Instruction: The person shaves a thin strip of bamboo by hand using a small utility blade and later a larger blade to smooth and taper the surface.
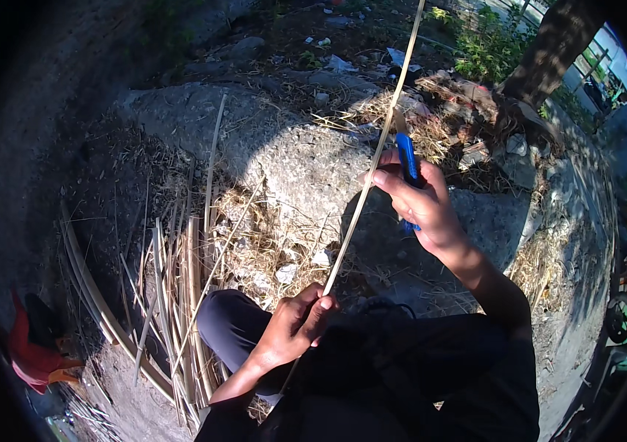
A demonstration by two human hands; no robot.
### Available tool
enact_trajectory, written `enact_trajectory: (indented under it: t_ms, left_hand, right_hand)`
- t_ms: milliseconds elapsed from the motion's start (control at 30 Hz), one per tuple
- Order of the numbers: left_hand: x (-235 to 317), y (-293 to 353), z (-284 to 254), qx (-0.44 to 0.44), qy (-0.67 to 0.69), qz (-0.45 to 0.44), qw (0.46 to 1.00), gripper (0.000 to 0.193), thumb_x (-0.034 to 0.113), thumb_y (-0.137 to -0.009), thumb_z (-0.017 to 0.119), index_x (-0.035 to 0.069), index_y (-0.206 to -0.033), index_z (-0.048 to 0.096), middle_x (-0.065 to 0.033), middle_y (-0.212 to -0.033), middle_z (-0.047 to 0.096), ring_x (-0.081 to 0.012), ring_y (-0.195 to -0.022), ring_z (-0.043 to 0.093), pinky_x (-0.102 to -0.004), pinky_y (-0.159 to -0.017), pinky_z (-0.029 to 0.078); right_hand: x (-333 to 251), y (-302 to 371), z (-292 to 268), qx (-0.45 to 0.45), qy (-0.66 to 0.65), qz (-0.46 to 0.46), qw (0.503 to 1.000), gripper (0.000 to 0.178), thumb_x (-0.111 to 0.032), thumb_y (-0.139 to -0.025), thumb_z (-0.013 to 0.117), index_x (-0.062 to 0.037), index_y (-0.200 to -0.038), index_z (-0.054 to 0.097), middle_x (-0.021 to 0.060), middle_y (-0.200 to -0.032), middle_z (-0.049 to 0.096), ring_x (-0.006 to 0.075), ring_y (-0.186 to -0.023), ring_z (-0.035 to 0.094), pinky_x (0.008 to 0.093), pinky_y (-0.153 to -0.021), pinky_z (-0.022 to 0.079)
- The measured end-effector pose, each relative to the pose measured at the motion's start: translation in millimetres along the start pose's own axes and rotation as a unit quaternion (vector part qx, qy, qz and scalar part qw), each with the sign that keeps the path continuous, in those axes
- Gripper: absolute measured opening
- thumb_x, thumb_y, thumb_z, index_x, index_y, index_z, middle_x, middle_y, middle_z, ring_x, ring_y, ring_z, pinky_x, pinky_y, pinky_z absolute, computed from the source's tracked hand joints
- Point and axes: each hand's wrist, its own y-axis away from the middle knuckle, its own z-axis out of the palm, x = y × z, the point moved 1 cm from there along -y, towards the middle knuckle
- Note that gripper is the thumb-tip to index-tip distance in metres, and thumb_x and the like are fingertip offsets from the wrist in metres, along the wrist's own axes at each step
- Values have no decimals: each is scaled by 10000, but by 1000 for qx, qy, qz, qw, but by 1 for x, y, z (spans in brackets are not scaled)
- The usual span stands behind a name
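Observation:
A long, thin, pale strip that looks like split bamboo or cane [349,234] runs slanting from my lap up past the top of the view. My left hand [300,321] grips it low down, just above my knee, with the thumb pressed along it. Farther up, my right hand [420,199] is closed round a blue-handled utility knife [406,156], its blade pointing up beside the strip. The thumb and a fingertip of that hand also touch the strip. Part of the knife handle is hidden behind the fingers.
A bundle of similar strips [193,309] leans on the ground at my left. Dry shavings [269,243] lie before me by a concrete ledge [313,158]. A tree trunk [558,48] stands far right. Something red [32,346] sits at the lower left.

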Motion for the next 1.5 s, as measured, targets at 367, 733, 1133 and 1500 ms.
enact_trajectory:
  t_ms: [367, 733, 1133, 1500]
  left_hand:
    - [45, -36, 9, 37, 46, 90, 994, 273, 232, -1144, 496, 6, -1230, 623, -44, -795, 641, -44, -690, 586, -237, -567, 435]
    - [14, -47, 23, 91, 165, 146, 971, 303, 283, -1163, 449, 45, -1103, 627, 88, -668, 393, -11, -574, 323, -223, -525, 261]
    - [6, -43, 22, 96, 179, 116, 972, 297, 281, -1160, 458, 65, -1050, 629, 95, -661, 390, -14, -582, 323, -228, -531, 259]
    - [8, -37, 22, 139, 98, 115, 979, 268, 220, -1143, 508, 41, -982, 627, 61, -673, 417, -32, -609, 350, -256, -549, 275]
  right_hand:
    - [-8, 20, 15, 42, 39, -17, 998, 229, -107, -965, 769, -9, -1150, 677, 31, -947, 722, 69, -845, 646, 231, -757, 512]
    - [12, 46, 9, -80, 477, -358, 799, 413, -122, -892, 813, -32, -1270, 675, 112, -1043, 768, 289, -817, 771, 345, -653, 629]
    - [21, 43, 12, -73, 537, -349, 764, 422, -210, -873, 834, -121, -1276, 747, 17, -748, 653, 170, -566, 654, 316, -497, 534]
    - [6, 14, -9, 36, 494, -323, 807, 328, -63, -885, 797, 22, -1198, 743, 183, -1017, 786, 303, -877, 790, 350, -756, 614]
